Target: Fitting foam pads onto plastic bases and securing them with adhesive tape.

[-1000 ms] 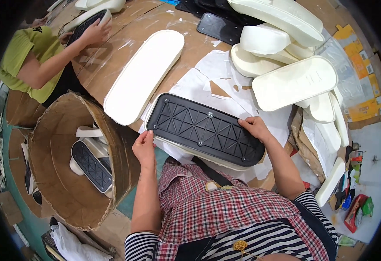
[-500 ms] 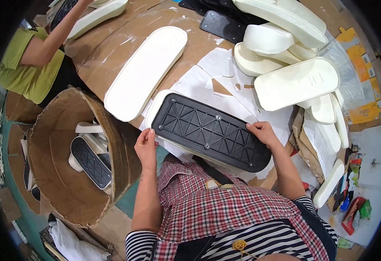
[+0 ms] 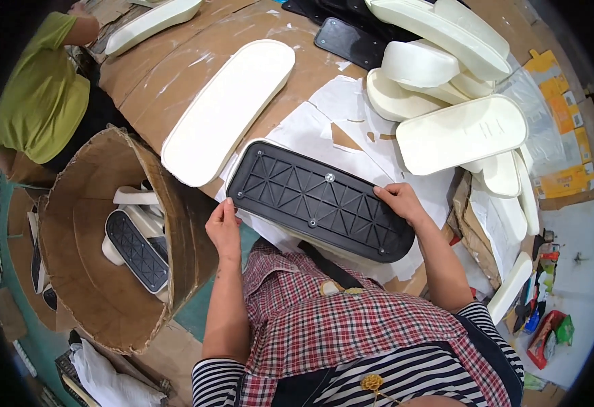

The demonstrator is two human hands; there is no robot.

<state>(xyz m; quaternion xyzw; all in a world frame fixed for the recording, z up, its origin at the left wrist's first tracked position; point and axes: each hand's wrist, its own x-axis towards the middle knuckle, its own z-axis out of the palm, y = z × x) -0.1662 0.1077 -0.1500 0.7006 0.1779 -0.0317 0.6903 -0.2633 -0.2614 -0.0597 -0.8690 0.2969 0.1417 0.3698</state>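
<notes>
Holding black panel (image 3: 321, 201); cream block (image 3: 456, 139) faintly marked.

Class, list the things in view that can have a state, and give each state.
Black ribbed panel: ribs up, over a cream base
Left hand: thumb and finger closed on the panel
Right hand: gripping the panel, thumb on top
Long cream piece: lying flat
Cardboard drum: open-topped, part filled
Cream pieces at right: heaped
</notes>
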